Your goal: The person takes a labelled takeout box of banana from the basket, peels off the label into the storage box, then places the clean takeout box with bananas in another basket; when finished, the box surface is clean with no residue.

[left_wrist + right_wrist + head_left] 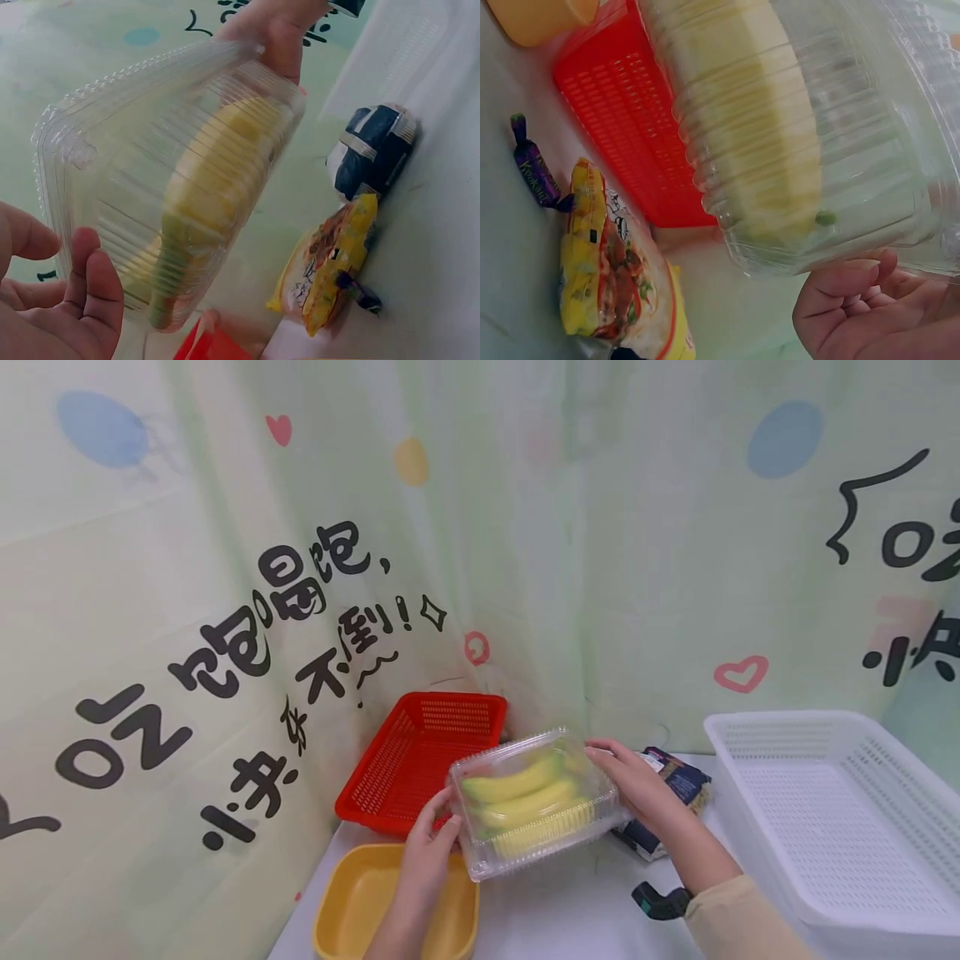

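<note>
A clear plastic clamshell box with yellow bananas inside is held up, tilted, over the table between both hands. My left hand grips its left end, fingertips and thumb at the rim, as the left wrist view shows close up. The right hand holds the opposite end; in the right wrist view its curled fingers press against the box's lower corner. The lid looks closed over the bananas in the head view.
A red basket stands at the back left, a yellow basin in front of it. A large white basket is on the right. Behind the box lie a navy bag, a yellow food packet and a purple-wrapped candy.
</note>
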`<state>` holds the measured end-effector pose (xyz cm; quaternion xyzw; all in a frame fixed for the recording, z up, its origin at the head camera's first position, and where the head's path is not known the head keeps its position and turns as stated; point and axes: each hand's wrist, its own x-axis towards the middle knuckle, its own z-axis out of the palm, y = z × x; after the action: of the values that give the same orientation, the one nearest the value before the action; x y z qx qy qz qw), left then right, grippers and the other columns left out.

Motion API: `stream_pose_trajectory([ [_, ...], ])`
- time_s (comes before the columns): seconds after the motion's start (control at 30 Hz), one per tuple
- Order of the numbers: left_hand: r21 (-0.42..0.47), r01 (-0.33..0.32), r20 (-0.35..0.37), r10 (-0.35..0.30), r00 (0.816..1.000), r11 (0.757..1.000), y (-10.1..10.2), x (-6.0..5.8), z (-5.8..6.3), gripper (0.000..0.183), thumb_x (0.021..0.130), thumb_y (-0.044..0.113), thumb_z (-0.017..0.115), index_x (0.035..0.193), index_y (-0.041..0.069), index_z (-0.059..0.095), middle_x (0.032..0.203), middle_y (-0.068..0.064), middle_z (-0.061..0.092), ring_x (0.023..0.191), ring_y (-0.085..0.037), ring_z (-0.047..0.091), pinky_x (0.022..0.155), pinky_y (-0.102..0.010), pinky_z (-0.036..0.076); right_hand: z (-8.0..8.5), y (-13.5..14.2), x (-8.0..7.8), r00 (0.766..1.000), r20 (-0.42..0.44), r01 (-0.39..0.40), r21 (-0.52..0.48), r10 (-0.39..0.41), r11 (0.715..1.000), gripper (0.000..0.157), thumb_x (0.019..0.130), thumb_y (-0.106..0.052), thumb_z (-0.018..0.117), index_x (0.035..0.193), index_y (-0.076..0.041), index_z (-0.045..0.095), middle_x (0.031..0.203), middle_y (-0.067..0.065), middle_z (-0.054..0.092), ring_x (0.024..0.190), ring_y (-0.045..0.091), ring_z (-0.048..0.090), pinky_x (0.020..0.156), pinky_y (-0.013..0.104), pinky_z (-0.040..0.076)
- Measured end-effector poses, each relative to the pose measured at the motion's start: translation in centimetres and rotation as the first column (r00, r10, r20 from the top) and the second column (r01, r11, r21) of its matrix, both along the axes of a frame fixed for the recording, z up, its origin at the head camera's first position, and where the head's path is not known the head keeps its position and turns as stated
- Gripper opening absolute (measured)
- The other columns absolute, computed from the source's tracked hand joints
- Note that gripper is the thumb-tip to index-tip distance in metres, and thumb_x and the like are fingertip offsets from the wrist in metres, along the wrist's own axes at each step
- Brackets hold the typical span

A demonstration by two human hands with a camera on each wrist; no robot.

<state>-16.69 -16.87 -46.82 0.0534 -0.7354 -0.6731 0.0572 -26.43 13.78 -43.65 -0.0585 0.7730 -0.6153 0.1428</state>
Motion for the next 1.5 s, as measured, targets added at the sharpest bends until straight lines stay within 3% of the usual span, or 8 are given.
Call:
stream_pose_trajectory([
  [0.27, 0.114, -0.097, 0.006, 0.097, 0.995, 0.989, -1.6, -1.0, 0.7, 0.045, 0.099, 0.021, 0.058, 0.142, 0.02, 0.047, 0.13, -0.01, 0.053, 0.097, -0.021, 0.059, 0.079, -0.028, 0.056, 1.2, -3.0, -3.8, 0.995, 0.017, -0.096, 0.007, 0.095, 0.995, 0.073, 0.097, -0.061, 0.046, 0.154, -0.017, 0.034, 0.164, 0.012, 0.021, 0.151, 0.041, 0.014, 0.116, 0.069, 0.019],
  [0.47, 0.165, -0.171, -0.017, 0.177, 0.984, 0.971, -2.9, -2.0, 0.9, 0.044, 0.099, 0.016, 0.057, 0.142, 0.018, 0.045, 0.125, -0.01, 0.053, 0.091, -0.021, 0.059, 0.079, -0.026, 0.057, 2.3, -5.3, -6.3, 0.976, -0.016, -0.215, -0.048, 0.215, 0.975, 0.064, 0.104, -0.043, 0.042, 0.155, -0.007, 0.029, 0.164, 0.018, 0.017, 0.151, 0.041, 0.013, 0.12, 0.062, 0.019],
  [0.6, 0.194, -0.221, -0.009, 0.227, 0.974, 0.956, -3.9, -2.4, 0.9, 0.044, 0.098, 0.016, 0.058, 0.14, 0.021, 0.045, 0.123, -0.007, 0.053, 0.093, -0.022, 0.059, 0.079, -0.025, 0.057, 2.8, -7.1, -7.7, 0.969, -0.024, -0.248, -0.132, 0.247, 0.96, 0.059, 0.105, -0.03, 0.041, 0.156, -0.004, 0.025, 0.163, 0.021, 0.016, 0.149, 0.041, 0.02, 0.119, 0.056, 0.027],
  [0.77, 0.223, -0.258, -0.021, 0.269, 0.963, 0.94, -4.8, -2.8, 0.9, 0.044, 0.098, 0.013, 0.057, 0.139, 0.017, 0.043, 0.118, -0.007, 0.051, 0.087, -0.02, 0.058, 0.076, -0.024, 0.057, 2.7, -9.0, -9.0, 0.979, -0.019, -0.204, -0.16, 0.204, 0.966, 0.058, 0.101, -0.026, 0.046, 0.154, -0.008, 0.031, 0.162, 0.017, 0.022, 0.145, 0.038, 0.028, 0.119, 0.054, 0.029],
  [0.9, 0.236, -0.275, -0.033, 0.291, 0.956, 0.932, -5.3, -3.0, 0.6, 0.046, 0.098, 0.011, 0.057, 0.14, 0.016, 0.041, 0.117, -0.008, 0.049, 0.085, -0.02, 0.059, 0.075, -0.025, 0.058, 2.2, -10.5, -9.7, 0.992, -0.044, -0.121, -0.048, 0.119, 0.991, 0.048, 0.095, -0.028, 0.05, 0.141, -0.013, 0.052, 0.144, 0.013, 0.048, 0.124, 0.032, 0.047, 0.106, 0.05, 0.042],
  [1.03, 0.237, -0.297, -0.035, 0.314, 0.949, 0.925, -5.7, -3.1, 0.3, 0.05, 0.097, 0.014, 0.06, 0.141, 0.018, 0.038, 0.122, -0.009, 0.046, 0.091, -0.022, 0.06, 0.079, -0.026, 0.059, 2.0, -12.3, -10.2, 0.997, -0.072, -0.024, 0.006, 0.024, 1.0, 0.038, 0.093, -0.031, 0.054, 0.124, -0.012, 0.065, 0.13, 0.01, 0.058, 0.117, 0.028, 0.051, 0.1, 0.047, 0.046],
  [1.23, 0.217, -0.339, -0.019, 0.351, 0.936, 0.915, -6.1, -3.4, -0.4, 0.056, 0.096, 0.019, 0.064, 0.143, 0.02, 0.035, 0.128, -0.009, 0.043, 0.096, -0.022, 0.061, 0.082, -0.027, 0.06, 1.1, -14.4, -10.9, 0.996, -0.087, 0.03, 0.008, -0.029, 1.0, 0.038, 0.095, -0.031, 0.056, 0.123, -0.007, 0.066, 0.131, 0.014, 0.059, 0.122, 0.03, 0.05, 0.104, 0.045, 0.046],
  [1.5, 0.263, -0.366, -0.061, 0.394, 0.917, 0.893, -6.2, -3.9, -1.1, 0.052, 0.096, 0.006, 0.06, 0.141, 0.012, 0.034, 0.117, -0.009, 0.041, 0.077, -0.017, 0.061, 0.072, -0.027, 0.061, 0.7, -15.8, -11.1, 0.993, -0.117, -0.017, 0.0, 0.017, 1.0, 0.042, 0.097, -0.032, 0.056, 0.133, -0.012, 0.062, 0.137, 0.012, 0.058, 0.122, 0.028, 0.053, 0.104, 0.043, 0.047],
])
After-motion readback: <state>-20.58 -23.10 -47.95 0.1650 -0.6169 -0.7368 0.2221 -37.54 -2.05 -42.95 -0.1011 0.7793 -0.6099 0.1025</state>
